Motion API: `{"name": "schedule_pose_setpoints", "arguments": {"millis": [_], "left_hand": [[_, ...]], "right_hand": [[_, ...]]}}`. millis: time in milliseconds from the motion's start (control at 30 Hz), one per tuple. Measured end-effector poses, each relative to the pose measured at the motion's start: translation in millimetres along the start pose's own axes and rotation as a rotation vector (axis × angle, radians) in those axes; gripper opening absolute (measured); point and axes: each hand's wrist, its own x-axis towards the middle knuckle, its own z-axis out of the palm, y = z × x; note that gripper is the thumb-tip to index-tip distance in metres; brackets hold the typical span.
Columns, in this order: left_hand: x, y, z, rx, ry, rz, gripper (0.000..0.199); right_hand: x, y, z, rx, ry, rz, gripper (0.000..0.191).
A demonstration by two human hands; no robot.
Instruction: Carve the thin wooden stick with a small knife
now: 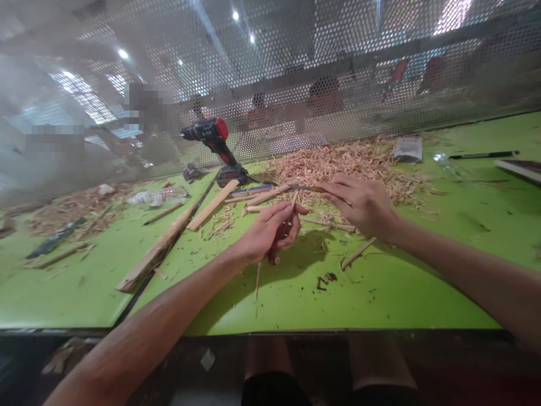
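Observation:
My left hand (276, 228) is closed around a slim wooden stick (295, 198). The tip of the stick pokes up above the fingers, and a rounded end shows below the fist. My right hand (363, 206) grips a knife (302, 187) with a wooden handle, its narrow blade pointing left. That blade passes just above the tip of the stick; whether they touch I cannot tell. Behind my hands lie several loose wooden strips (270, 195). Below my right hand, another thin stick (357, 254) rests on the green tabletop (380, 299).
A cordless drill (222, 152) stands behind the strips. Wood shavings (346, 163) are heaped against the perforated metal screen (270, 73). To the left are a long wooden board (156, 251), a flat wooden slat (213, 206) and a clear plastic bottle (156, 196). A black pen (484, 154) lies far right.

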Motion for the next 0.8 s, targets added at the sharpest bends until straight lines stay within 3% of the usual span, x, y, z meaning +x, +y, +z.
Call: {"name": "schedule_pose_setpoints", "arguments": {"millis": [267, 600, 800], "left_hand": [[-0.7, 1.9, 1.0, -0.008, 0.0, 0.019, 0.02], [-1.1, 0.1, -0.4, -0.044, -0.051, 0.03, 0.021], [-1.2, 1.6, 0.3, -0.043, -0.037, 0.036, 0.021]], "right_hand": [[-0.1, -6.4, -0.1, -0.024, 0.005, -0.08, 0.034], [0.9, 7.1, -3.1, -0.058, -0.048, 0.055, 0.037], [2.0, 12.0, -7.4, -0.03, -0.017, 0.103, 0.037]]}}
